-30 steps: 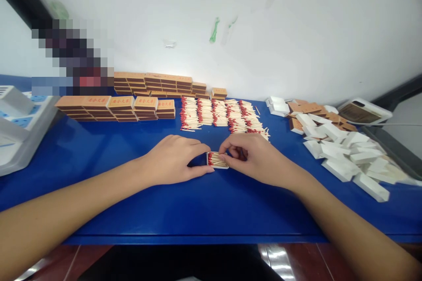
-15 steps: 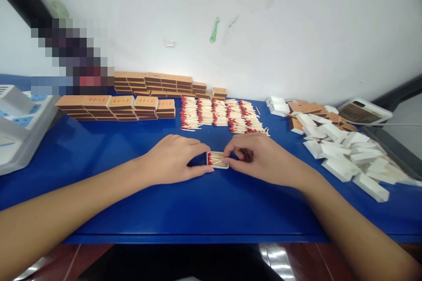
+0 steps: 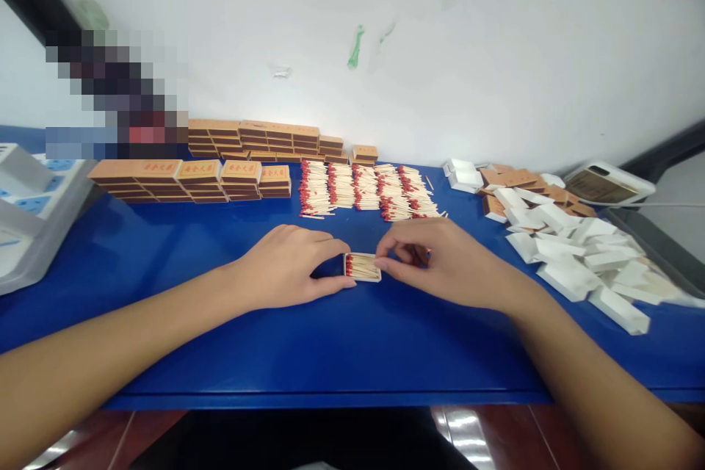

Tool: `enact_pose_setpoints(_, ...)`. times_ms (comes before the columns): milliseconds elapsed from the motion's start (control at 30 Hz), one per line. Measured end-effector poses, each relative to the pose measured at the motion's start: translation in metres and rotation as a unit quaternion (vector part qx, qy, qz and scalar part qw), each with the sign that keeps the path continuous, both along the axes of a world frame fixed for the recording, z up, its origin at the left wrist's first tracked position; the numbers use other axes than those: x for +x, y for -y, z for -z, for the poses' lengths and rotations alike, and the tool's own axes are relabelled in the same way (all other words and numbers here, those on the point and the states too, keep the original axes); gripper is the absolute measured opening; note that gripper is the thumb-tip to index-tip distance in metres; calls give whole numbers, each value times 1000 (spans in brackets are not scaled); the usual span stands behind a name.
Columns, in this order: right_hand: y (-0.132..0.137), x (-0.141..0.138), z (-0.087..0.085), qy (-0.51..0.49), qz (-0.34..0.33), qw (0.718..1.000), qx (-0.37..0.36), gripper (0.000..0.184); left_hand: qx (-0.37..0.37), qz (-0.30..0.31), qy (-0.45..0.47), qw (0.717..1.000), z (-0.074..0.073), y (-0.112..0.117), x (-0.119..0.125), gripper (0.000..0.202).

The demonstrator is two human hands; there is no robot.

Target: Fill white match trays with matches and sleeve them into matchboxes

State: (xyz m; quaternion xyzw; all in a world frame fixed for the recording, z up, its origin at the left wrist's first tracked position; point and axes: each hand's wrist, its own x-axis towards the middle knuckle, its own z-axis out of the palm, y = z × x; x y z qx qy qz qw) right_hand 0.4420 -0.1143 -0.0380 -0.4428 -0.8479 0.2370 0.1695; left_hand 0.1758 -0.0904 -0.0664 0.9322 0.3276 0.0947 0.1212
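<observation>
A small white matchbox tray (image 3: 362,267) filled with red-tipped matches lies on the blue table (image 3: 330,338). My left hand (image 3: 289,266) rests on the table with thumb and fingers curled round the tray's left end. My right hand (image 3: 435,261) pinches the tray's right end with its fingertips. Rows of loose red-tipped matches (image 3: 366,189) lie just behind both hands.
Stacks of orange matchboxes (image 3: 190,179) line the back left, more matchbox stacks (image 3: 264,139) against the wall. A heap of white empty trays (image 3: 573,250) and orange sleeves (image 3: 518,183) lies at right. A white and blue machine (image 3: 27,205) stands at far left, a white device (image 3: 609,187) at far right.
My right hand has shifted slightly right along the tray's end. The left hand and tray have stayed in place.
</observation>
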Motion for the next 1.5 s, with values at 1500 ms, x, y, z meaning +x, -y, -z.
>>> enact_pose_setpoints(1500, 1, -3, 7, 42, -16, 999, -7, 19, -31, 15, 28, 999, -2, 3, 1, 32)
